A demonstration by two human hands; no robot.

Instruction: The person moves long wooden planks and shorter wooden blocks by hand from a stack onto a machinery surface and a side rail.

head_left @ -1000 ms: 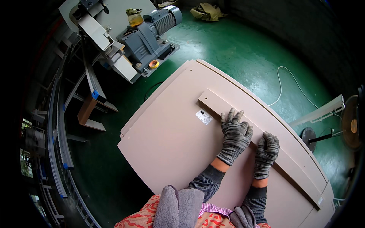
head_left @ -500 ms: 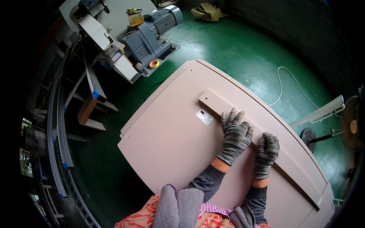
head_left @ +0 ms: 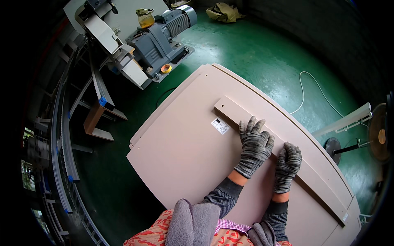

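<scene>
A long narrow pinkish-beige board (head_left: 320, 192) lies diagonally on top of a stack of wide panels (head_left: 180, 131) of the same colour. It has a small hole near its far left end. Both my hands wear striped grey knit gloves. My left hand (head_left: 255, 145) rests across the narrow board with its fingers spread, the fingertips on its upper face. To its right, my right hand (head_left: 288, 164) has its fingers bent and pressed together over the same board's edge. The fingertips of this hand are partly hidden. A white label (head_left: 221, 126) sticks to the top panel beside the board.
A grey motor with gearbox (head_left: 158, 45) stands at the far left, carrying a jar (head_left: 145, 18) and a yellow tape roll (head_left: 166, 69). Roller rails (head_left: 65, 164) curve along the left. A white cable (head_left: 303, 92) crosses the green floor; a fan (head_left: 379, 133) stands at right.
</scene>
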